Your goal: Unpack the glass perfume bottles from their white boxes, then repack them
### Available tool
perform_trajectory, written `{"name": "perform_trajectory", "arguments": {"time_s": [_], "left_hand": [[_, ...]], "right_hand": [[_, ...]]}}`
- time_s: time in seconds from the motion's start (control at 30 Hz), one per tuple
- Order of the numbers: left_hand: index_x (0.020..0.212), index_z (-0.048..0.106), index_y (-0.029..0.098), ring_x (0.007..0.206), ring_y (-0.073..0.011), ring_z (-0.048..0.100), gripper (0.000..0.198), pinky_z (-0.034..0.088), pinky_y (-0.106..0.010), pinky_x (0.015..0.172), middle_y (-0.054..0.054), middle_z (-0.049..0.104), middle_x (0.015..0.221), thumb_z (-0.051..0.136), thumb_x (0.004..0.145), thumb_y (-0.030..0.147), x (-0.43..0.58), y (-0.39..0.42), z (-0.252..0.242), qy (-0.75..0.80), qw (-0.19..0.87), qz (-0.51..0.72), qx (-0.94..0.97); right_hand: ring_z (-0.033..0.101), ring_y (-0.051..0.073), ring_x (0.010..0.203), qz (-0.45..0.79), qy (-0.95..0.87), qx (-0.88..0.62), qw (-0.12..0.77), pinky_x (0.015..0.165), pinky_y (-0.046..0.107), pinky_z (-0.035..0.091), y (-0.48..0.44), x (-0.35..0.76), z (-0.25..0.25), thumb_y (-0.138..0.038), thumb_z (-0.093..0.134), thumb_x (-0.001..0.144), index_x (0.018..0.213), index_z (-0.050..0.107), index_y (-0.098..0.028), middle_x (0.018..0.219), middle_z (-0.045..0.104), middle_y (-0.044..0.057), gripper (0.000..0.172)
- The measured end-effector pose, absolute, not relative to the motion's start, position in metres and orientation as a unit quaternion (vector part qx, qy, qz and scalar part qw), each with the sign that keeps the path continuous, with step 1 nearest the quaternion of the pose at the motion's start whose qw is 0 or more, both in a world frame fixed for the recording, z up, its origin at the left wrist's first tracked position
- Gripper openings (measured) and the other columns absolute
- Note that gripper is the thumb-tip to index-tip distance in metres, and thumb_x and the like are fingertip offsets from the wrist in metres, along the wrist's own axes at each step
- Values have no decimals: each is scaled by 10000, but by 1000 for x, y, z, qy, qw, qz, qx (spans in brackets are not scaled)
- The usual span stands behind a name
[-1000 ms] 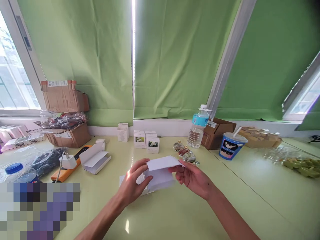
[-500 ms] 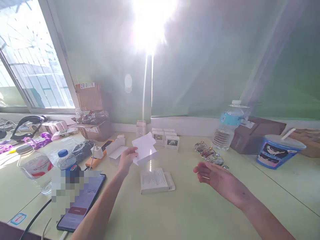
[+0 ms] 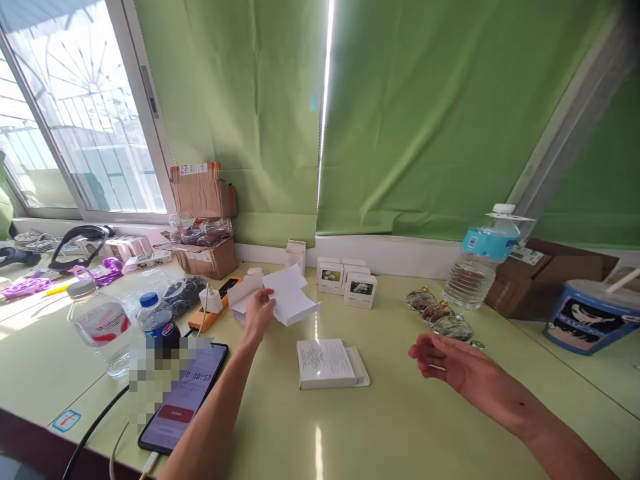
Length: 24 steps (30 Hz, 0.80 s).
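Note:
My left hand (image 3: 259,312) pinches the left edge of a white folded card (image 3: 291,297), creased at its lower side. Just behind that hand lies another opened white card piece (image 3: 241,297). My right hand (image 3: 440,359) hovers over the table with loosely bent fingers apart and nothing in them. Close behind it is a row of small clear glass bottles (image 3: 453,328) with gold-coloured tops. Between my hands, a flat white box (image 3: 325,363) with printed text lies with its flap out to the right. Small white boxes with flower pictures (image 3: 360,291) stand at the back.
At left are a phone (image 3: 190,393) with a cable, a cola bottle (image 3: 159,327), a large water bottle (image 3: 103,327) and an orange power strip (image 3: 215,310). At right stand a water bottle (image 3: 473,273), a cardboard box (image 3: 525,283) and a blue cup (image 3: 580,317).
The camera view has turned left, so things sit further right, and the glare is gone. My left hand still grips the card. My right hand stays empty.

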State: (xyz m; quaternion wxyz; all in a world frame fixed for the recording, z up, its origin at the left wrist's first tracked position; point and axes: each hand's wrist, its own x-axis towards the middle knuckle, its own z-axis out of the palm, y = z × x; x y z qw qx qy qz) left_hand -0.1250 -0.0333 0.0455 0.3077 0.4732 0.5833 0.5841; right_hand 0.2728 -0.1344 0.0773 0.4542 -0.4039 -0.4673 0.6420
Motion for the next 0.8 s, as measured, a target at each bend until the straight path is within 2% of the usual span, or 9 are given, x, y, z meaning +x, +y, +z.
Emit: {"name": "perform_trajectory", "arguments": {"time_s": [0.1,0.4,0.67,0.8], "left_hand": [[1004,652,146,967,-198,627,253,479,-332,858,-84,672,995,620,753,143,-131,-29,43,567,293,602,481],[1026,671,174,1044,-208,622,337,476,-306,873,-84,688,1066,556,711,152,-146,-24,42,521,273,636,500],[1041,671,114,799,-188,654,388,502,-298,732,-102,699,924,536,680,159,-160,-15,30,571,243,639,453],[1060,678,112,818,-197,651,403,497,-293,727,-101,701,911,548,689,202,-168,-14,30,598,220,636,436]], "right_hand": [[623,322,892,623,-462,-432,460,801,445,531,-131,275,76,-420,653,793,898,749,-246,1011,690,144,224],[622,329,911,617,-464,-435,464,824,445,520,-124,279,72,-413,644,803,909,758,-259,1007,693,156,219],[621,319,926,625,-463,-430,458,829,428,516,-129,274,75,-396,665,797,920,755,-247,1021,695,140,213],[618,286,920,634,-474,-412,451,844,419,505,-132,272,77,-367,639,834,948,739,-230,1028,691,125,205]]}}
